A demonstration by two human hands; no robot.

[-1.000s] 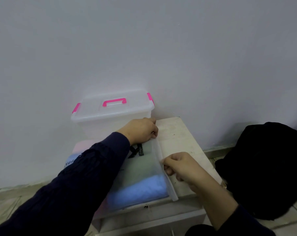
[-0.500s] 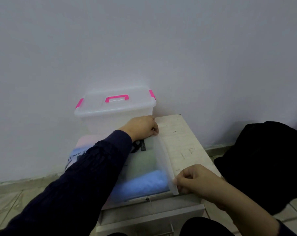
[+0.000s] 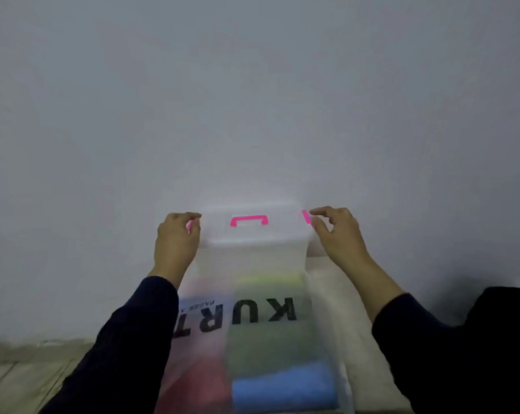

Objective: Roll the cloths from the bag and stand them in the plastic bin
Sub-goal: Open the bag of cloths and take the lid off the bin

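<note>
The clear plastic bin (image 3: 252, 258) stands against the wall with its lid (image 3: 250, 236) on and a pink handle (image 3: 249, 220) on top. My left hand (image 3: 176, 243) curls over the pink latch at the lid's left end. At the right end, my right hand (image 3: 339, 237) pinches the other pink latch (image 3: 305, 217). In front of the bin lies the translucent bag (image 3: 205, 294) with black letters. Folded cloths show through it: a blue one (image 3: 282, 389), a green one (image 3: 270, 345), a reddish one (image 3: 196, 380) and a yellow one (image 3: 270, 277).
Bin and bag rest on a small white table (image 3: 327, 294). A black bundle (image 3: 506, 324) sits at the right, partly merging with my dark sleeve. Tiled floor (image 3: 20, 369) shows at the lower left. A plain wall stands right behind the bin.
Both hands have left the bag's edge and moved up to the two ends of the bin's lid. The view has moved closer and more head-on.
</note>
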